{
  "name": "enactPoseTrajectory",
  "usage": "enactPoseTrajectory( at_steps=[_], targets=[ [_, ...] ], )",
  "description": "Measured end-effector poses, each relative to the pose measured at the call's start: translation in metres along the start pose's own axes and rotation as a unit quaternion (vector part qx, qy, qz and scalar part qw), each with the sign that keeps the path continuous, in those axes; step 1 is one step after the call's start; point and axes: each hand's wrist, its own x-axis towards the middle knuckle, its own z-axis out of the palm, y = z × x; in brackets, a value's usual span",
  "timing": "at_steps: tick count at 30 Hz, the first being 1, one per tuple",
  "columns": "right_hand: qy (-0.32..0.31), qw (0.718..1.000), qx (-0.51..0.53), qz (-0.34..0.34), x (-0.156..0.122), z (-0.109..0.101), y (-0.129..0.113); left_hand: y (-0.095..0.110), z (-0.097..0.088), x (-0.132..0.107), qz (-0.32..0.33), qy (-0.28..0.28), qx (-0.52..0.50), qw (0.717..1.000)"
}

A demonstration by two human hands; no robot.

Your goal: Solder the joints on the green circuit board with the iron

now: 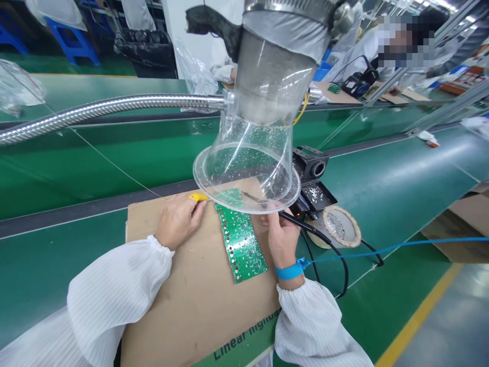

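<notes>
A long green circuit board [240, 239] lies on a sheet of brown cardboard [198, 295]. My right hand [282, 237] is closed round a black soldering iron [301, 224], its tip reaching over the board's far end under a clear fume funnel [248, 168]. My left hand [178, 220] rests on the cardboard left of the board with fingers pinched, a yellow finger cot [198, 197] on one fingertip; a thin wire runs from it up and to the left. A blue wrist strap [289, 270] circles my right wrist.
A flexible metal hose [95, 109] carries the funnel from the left. A black iron stand [311, 165] and a round solder-spattered sponge tray [340, 227] sit right of the board. Green conveyor belts [114, 153] run across. Another person sits at the far right.
</notes>
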Motion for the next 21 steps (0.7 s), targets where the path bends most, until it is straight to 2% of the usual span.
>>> enactPoseTrajectory(
  at_steps=[6,9,11,13,16,19,21],
  targets=[
    [0.035,0.997,0.067,0.019,-0.003,-0.001,-0.005,-0.001,0.002,-0.001,0.003,0.018,-0.001,1.000],
    [0.042,0.988,0.131,0.072,-0.014,-0.009,-0.018,-0.003,0.004,-0.001,0.001,0.021,-0.015,1.000],
    [0.053,0.974,0.189,0.117,-0.025,-0.021,-0.030,-0.004,0.006,-0.002,-0.006,0.012,-0.025,1.000],
    [0.082,0.957,0.232,0.151,-0.033,-0.042,-0.039,-0.005,0.008,-0.002,-0.011,0.006,-0.031,0.999],
    [0.182,0.937,0.248,0.168,-0.035,-0.086,-0.045,-0.006,0.010,-0.004,-0.013,0.015,-0.030,0.999],
    [0.272,0.921,0.222,0.168,-0.027,-0.134,-0.039,-0.005,0.010,-0.005,-0.007,0.031,-0.022,0.999],
    [0.304,0.914,0.173,0.204,-0.020,-0.157,-0.033,-0.004,0.010,-0.006,-0.005,0.040,-0.024,0.999]
  ],
)
